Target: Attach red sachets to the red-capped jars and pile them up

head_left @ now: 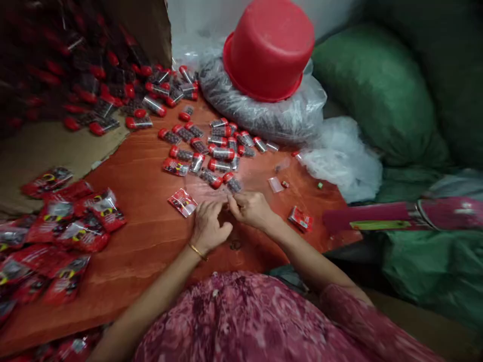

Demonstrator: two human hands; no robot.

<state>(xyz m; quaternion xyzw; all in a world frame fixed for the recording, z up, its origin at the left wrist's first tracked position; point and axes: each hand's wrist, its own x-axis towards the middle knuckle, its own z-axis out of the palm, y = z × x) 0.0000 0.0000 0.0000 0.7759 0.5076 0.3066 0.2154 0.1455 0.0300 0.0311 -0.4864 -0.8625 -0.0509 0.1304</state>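
My left hand (209, 227), with a gold bangle at the wrist, is above the orange-brown work surface (147, 201). Its thumb stands apart from the bent fingers, and I see nothing held in it. Fingertips of my right hand (252, 207) almost meet it; that hand is closed in a pinch, and whatever it may grip is hidden. Just beyond lies a clear small bottle with a red cap (232, 182), filled with dark beads. A red printed packet (182, 202) lies beside my left knuckles.
Several red-capped bottles (221, 152) lie ahead, with a larger heap (151, 90) at the back left. Filled red packets (75, 221) pile up on the left. A red tub (271, 48) rests upside down on a plastic bag (264, 118). A pink pole-like object (377, 216) juts in from the right.
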